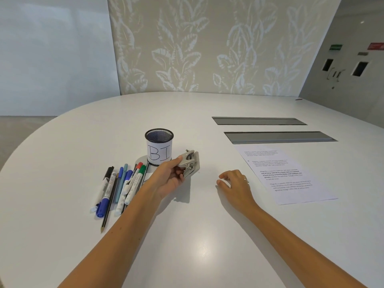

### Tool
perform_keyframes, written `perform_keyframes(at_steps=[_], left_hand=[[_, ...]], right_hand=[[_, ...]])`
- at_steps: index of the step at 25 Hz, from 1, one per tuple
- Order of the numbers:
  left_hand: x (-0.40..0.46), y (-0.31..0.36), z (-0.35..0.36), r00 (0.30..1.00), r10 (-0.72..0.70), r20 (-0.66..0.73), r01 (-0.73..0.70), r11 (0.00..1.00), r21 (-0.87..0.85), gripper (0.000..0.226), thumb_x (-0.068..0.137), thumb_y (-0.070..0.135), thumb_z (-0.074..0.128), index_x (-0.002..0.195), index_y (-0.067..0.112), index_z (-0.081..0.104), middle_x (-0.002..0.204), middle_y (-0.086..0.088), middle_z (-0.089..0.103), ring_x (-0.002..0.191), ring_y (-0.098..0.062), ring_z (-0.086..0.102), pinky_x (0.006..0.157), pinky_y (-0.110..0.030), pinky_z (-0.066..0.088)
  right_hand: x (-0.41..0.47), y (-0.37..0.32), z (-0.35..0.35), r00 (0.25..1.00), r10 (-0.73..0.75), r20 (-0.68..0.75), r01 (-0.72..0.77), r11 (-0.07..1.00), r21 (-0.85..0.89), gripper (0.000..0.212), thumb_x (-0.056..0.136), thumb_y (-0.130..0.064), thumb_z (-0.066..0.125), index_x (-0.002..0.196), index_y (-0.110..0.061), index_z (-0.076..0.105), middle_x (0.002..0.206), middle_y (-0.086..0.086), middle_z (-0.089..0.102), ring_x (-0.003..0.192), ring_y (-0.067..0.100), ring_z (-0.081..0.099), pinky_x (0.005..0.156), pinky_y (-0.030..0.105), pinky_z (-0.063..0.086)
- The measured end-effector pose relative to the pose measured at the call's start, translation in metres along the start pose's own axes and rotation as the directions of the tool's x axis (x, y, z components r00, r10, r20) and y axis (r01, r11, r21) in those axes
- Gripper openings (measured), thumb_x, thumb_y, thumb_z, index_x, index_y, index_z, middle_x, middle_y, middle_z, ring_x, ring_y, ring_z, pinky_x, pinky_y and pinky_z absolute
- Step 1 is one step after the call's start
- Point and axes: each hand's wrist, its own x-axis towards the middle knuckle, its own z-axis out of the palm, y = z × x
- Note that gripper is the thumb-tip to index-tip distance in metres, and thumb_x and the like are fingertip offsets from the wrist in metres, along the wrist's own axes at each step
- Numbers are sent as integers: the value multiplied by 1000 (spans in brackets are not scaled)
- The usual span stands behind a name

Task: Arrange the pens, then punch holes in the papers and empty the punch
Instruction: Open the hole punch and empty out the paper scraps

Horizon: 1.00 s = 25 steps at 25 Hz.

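Note:
My left hand [169,177] grips a grey metal hole punch [191,163] and holds it just above the white table, tilted with its base turned right. A black mesh pen cup [159,146] with a paper label "BI" stands empty right behind it. Several pens, markers and a pencil [122,188] lie side by side on the table left of my left forearm. My right hand [235,183] rests palm down on the table, fingers apart and holding nothing. Printed papers [291,175] lie flat just right of that hand.
Two grey recessed cable slots [278,137] sit in the table [197,246] behind the papers. The table's curved far edge meets a leaf-patterned wall panel [207,48]. A small dark item [298,99] lies at the far right edge.

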Motion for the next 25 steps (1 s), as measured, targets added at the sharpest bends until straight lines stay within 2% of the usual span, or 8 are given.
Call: perform_keyframes(at_steps=[2,5,9,12,17,19,21,25], left_hand=[[3,-1,-1,1000,7,-29,-7,1000,8,10,92,16,55,88,9,61,49,2,53,49,-6,37,40,-15,40],[6,-3,0,995,67,-67,-52,976,212,14,93,15,55,82,7,58,54,0,47,52,-8,36,41,-15,40],[10,-12,-1,977,199,81,-203,734,648,26,94,19,54,69,12,48,63,-1,43,56,-12,38,55,-23,32],[12,-19,-3,961,248,119,-257,648,717,28,94,24,53,69,14,47,64,0,44,60,-14,39,59,-27,31],[12,-13,5,979,181,90,-198,948,250,22,96,16,51,75,12,47,61,-2,43,54,-10,39,61,-23,45],[11,-12,6,984,158,81,-163,984,66,18,95,13,51,77,12,50,60,-2,48,54,-9,40,53,-19,50],[12,-12,6,989,130,77,-123,988,-89,11,94,14,50,87,11,57,64,-3,52,50,-8,42,47,-18,48],[18,-10,2,991,-26,134,58,968,-244,15,83,20,56,88,8,63,60,-2,56,41,-8,46,43,-15,41]], right_hand=[[0,1,-1,1000,-13,11,12,1000,14,14,87,-26,58,99,-20,65,109,-7,54,110,17,49,96,35,37],[1,2,-1,999,-33,25,32,999,20,12,87,-27,58,95,-22,65,103,-10,51,108,15,50,95,35,38],[2,2,-2,997,-58,52,56,998,29,10,87,-27,57,93,-24,65,103,-11,53,106,14,49,95,36,39],[1,1,-3,996,-77,53,74,996,44,8,87,-28,57,89,-27,64,105,-9,55,106,14,50,95,36,39],[4,-1,-6,996,-65,56,57,988,141,8,88,-26,58,83,-31,62,101,-9,59,95,9,56,91,30,44],[5,-9,-13,998,-22,61,-2,932,362,8,90,-19,58,89,-23,64,103,-1,62,86,7,58,74,12,48],[7,-20,-21,995,-4,100,-51,834,550,10,92,-16,57,99,-14,65,105,4,62,86,10,57,60,6,46],[26,-45,-28,970,-106,221,-44,810,585,25,94,-28,55,118,-25,59,119,-6,61,106,7,56,88,22,47]])
